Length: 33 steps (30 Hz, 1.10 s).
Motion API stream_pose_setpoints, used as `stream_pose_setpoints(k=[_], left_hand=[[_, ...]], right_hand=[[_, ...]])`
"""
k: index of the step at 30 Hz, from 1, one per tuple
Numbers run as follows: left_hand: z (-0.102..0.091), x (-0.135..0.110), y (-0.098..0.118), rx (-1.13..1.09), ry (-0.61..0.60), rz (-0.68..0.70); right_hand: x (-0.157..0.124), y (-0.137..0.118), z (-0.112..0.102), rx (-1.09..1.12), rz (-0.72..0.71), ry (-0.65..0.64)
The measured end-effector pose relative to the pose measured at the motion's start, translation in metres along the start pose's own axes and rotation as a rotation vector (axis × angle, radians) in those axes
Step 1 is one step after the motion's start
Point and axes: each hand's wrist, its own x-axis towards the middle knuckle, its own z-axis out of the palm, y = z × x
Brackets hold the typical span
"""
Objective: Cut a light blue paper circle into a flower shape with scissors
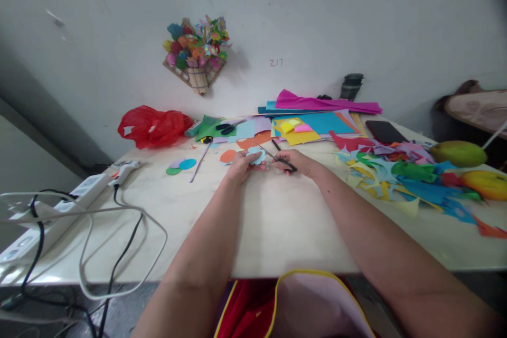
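Observation:
My left hand [241, 165] pinches a small light blue paper cutout [256, 155] with scalloped edges, held just above the pale table [273, 222]. My right hand [295, 162] grips black-handled scissors [277, 158], whose blades point left into the cutout's edge. Both hands sit close together at the middle of the table. An orange paper disc [228, 156] lies just left of my left hand.
Paper discs [180, 166] lie at left, a red plastic bag [152, 125] behind them. Coloured paper sheets [312, 119] and a second pair of scissors [228, 127] lie at the back. Scraps [400, 174], a phone [385, 131] and mangoes [459, 153] sit right. Power strip and cables [71, 200] crowd the left edge.

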Motion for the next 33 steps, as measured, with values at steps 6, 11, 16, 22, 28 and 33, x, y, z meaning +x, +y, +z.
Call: stream_pose_setpoints(k=[6, 11, 16, 22, 28, 33], left_hand=[[-0.0012, 0.0012, -0.0019, 0.0, -0.025, 0.014], [-0.0013, 0.0013, -0.002, 0.011, -0.025, 0.01], [0.0, 0.0001, -0.0014, 0.007, -0.022, 0.006], [0.0018, -0.0007, 0.0004, 0.019, -0.006, -0.005], [0.0028, -0.0007, 0.0008, 0.015, -0.008, -0.013], [0.0019, 0.0, -0.0005, -0.003, -0.018, 0.0]], right_hand=[[-0.001, -0.0013, 0.0008, 0.0, 0.01, -0.001], [-0.0005, -0.0009, 0.001, -0.004, 0.0, 0.005], [0.0011, 0.0022, 0.0003, -0.001, -0.002, -0.007], [0.0017, 0.0042, 0.0, -0.018, -0.005, -0.004], [0.0008, 0.0027, -0.0003, -0.02, -0.007, -0.002], [0.001, 0.0015, 0.0006, -0.014, 0.005, 0.001]])
